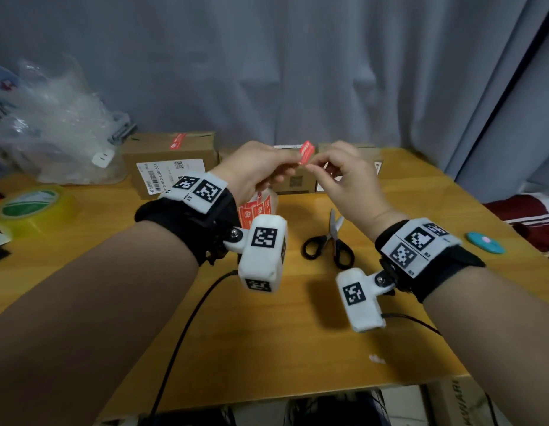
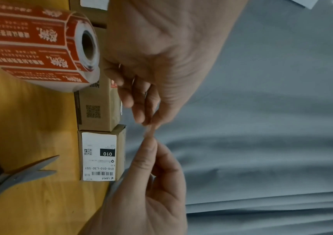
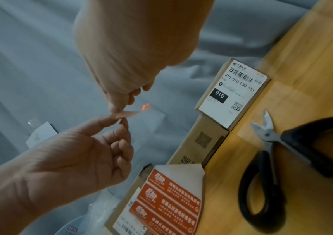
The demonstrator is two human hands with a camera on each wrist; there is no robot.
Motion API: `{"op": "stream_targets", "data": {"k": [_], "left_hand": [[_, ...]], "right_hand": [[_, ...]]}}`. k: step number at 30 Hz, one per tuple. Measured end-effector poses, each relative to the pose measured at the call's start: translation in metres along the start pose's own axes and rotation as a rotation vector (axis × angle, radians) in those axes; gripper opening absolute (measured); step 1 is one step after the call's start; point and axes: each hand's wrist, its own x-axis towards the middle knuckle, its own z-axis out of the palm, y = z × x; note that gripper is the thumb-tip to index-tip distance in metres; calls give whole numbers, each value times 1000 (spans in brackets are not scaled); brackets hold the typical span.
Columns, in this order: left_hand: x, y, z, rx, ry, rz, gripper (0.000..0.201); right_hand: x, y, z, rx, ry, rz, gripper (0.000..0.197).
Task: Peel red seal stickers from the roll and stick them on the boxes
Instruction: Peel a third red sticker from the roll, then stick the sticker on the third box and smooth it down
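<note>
While raised above wooden table (image 1: 267, 333) w/ wrists apart, L hand (image 1: 254, 170) & R hand (image 1: 347, 176) meet at fingertips, both pinching red sticker (image 1: 306, 152), other fingers loosely curled. Sticker roll (image 1: 256, 210) on table below L hand, boxes (image 1: 168, 155) behind.

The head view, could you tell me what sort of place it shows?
Probably a home parcel-packing corner: a wooden table against a grey curtain, with labelled cardboard boxes, a sticker roll and scissors.

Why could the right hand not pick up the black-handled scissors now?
Probably not freely: the right hand pinches the red seal sticker together with the left hand. The black-handled scissors lie uncovered below it.
</note>
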Motion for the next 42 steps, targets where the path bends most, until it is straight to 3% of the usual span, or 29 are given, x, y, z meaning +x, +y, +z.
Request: {"op": "stream_targets", "data": {"k": [5, 9, 12, 14, 19, 23, 25, 28, 31, 33, 39, 42], "left_hand": [[12, 1, 14, 0, 32, 91, 14], [30, 4, 30, -12, 92, 147, 17], [47, 9, 48, 12, 76, 191, 13], [60, 11, 61, 11, 68, 203, 12], [90, 15, 86, -51, 87, 223, 8], [113, 18, 92, -104, 105, 201, 12], [130, 16, 94, 55, 159, 226, 15], [151, 15, 92, 592, 263, 283, 37], [159, 10, 91, 958, 77, 366, 43], [164, 2, 92, 1125, -82, 350, 48], [163, -6, 92, 1240, -184, 339, 58], [162, -7, 91, 1284, -193, 330, 59]], "right_hand": [[3, 17, -7, 67, -50, 61, 9], [12, 39, -10, 215, -9, 345, 5], [30, 59, -14, 376, -7, 569, 21], [41, 72, -18, 449, -22, 639, 24], [65, 104, -24, 424, -2, 620, 17], [81, 130, -23, 224, 13, 502, 16], [88, 142, -21, 143, 8, 463, 15], [94, 160, -21, 74, 32, 525, 15], [99, 175, -27, 205, -126, 746, 22], [103, 180, -31, 256, -209, 851, 24], [110, 186, -29, 239, -340, 931, 14], [108, 184, -20, 245, -326, 933, 15]]}}
